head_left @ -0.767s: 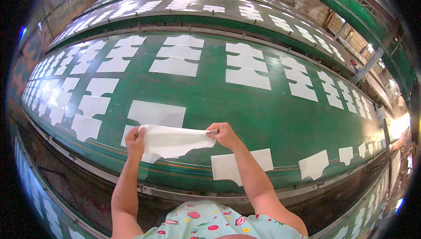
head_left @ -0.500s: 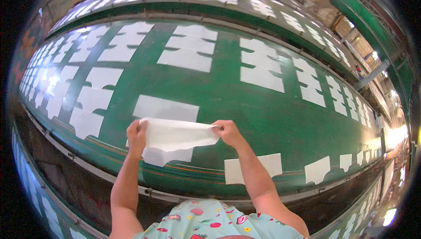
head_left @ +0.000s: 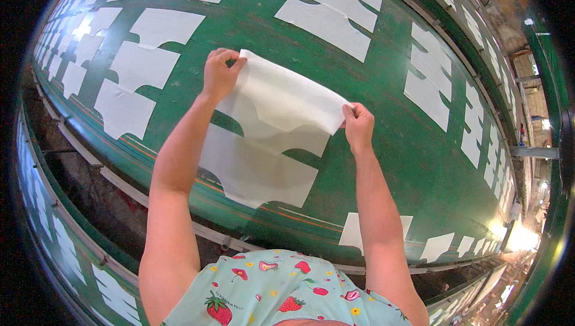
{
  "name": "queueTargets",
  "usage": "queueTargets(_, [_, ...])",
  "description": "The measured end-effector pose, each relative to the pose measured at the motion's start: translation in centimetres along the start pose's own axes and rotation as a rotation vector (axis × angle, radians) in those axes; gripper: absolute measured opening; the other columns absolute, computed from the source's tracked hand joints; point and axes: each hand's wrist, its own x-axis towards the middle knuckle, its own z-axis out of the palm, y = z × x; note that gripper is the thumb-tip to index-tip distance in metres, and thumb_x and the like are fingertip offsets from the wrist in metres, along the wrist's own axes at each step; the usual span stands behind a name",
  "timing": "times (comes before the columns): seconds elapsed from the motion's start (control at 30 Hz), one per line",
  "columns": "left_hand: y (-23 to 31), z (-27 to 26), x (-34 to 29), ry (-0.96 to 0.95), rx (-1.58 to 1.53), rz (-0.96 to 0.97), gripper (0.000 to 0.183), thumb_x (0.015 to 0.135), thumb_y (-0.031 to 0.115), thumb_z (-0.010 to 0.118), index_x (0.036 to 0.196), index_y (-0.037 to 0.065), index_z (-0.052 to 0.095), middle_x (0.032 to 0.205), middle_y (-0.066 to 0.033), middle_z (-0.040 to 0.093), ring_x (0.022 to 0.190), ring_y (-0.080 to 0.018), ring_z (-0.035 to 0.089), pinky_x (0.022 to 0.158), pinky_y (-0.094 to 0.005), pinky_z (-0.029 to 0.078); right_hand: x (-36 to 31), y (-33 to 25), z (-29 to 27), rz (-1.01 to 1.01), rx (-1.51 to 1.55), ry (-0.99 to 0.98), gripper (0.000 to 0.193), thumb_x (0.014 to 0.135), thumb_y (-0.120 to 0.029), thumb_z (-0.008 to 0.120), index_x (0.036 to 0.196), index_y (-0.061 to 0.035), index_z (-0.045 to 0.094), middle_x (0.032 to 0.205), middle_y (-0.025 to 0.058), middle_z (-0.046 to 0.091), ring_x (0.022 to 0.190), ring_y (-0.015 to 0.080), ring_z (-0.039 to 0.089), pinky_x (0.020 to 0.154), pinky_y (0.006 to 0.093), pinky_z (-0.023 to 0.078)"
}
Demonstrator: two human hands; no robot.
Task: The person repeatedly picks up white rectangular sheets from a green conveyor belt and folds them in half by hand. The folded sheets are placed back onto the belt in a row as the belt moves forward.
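Green table (head_left: 398,152) with white cut pieces (head_left: 144,64) in rows | left hand (head_left: 222,74), right hand (head_left: 359,125): fingers pinch opposite ends of white sheet (head_left: 293,89) | sheet is stretched above some pieces

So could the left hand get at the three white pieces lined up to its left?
Probably, but only by letting go: the left hand pinches one end of the held white piece. Green tabletop separates the hand from the three white pieces.
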Motion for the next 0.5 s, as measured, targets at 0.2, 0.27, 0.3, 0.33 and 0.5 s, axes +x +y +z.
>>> queueTargets(0.2, [-3.2,3.0,5.0,-0.028,0.052,0.074,0.014,0.088,0.023,0.086,0.094,0.010,0.084,0.116,-0.0032,0.080,0.125,-0.0284,0.067,0.107,-0.0457,0.049,5.8,-0.8,1.2,0.025,-0.072,0.029,0.022,0.110,-0.019,0.069,0.102,0.0016,0.074,0.079,0.0053,0.072,0.058,0.0101,0.065,0.049,0.0307,0.056])
queueTargets(0.27, [-3.6,3.6,5.6,-0.058,0.079,0.072,0.013,0.088,0.023,0.086,0.093,0.012,0.085,0.118,-0.0010,0.080,0.128,-0.0270,0.065,0.109,-0.0462,0.047,6.3,-0.9,1.0,0.057,-0.112,0.047,0.024,0.110,-0.021,0.069,0.096,-0.0010,0.072,0.073,0.0021,0.068,0.057,0.0087,0.063,0.048,0.0288,0.054])
queueTargets(0.3, [-3.8,3.8,5.8,-0.061,0.088,0.068,0.012,0.088,0.024,0.086,0.093,0.013,0.085,0.119,-0.0002,0.080,0.129,-0.0266,0.065,0.110,-0.0465,0.046,6.4,-0.8,1.0,0.087,-0.127,0.056,0.026,0.110,-0.022,0.069,0.093,-0.0024,0.071,0.071,0.0006,0.065,0.057,0.0080,0.062,0.048,0.0279,0.054])
queueTargets(0.33, [-3.8,3.9,5.9,-0.066,0.099,0.061,0.011,0.088,0.024,0.086,0.093,0.014,0.085,0.119,0.0006,0.080,0.130,-0.0261,0.064,0.111,-0.0467,0.045,6.4,-0.7,1.0,0.088,-0.113,0.057,0.026,0.110,-0.022,0.069,0.092,-0.0025,0.071,0.070,0.0005,0.065,0.055,0.0079,0.061,0.047,0.0275,0.052])
queueTargets(0.5, [-3.6,4.3,6.7,-0.104,0.156,-0.066,0.018,0.092,0.037,0.082,0.096,0.020,0.087,0.119,0.0042,0.079,0.133,-0.0257,0.061,0.113,-0.0485,0.041,6.9,-0.4,0.9,0.114,-0.062,0.060,0.026,0.110,-0.021,0.068,0.095,-0.0007,0.072,0.070,0.0020,0.066,0.050,0.0083,0.061,0.042,0.0270,0.049])
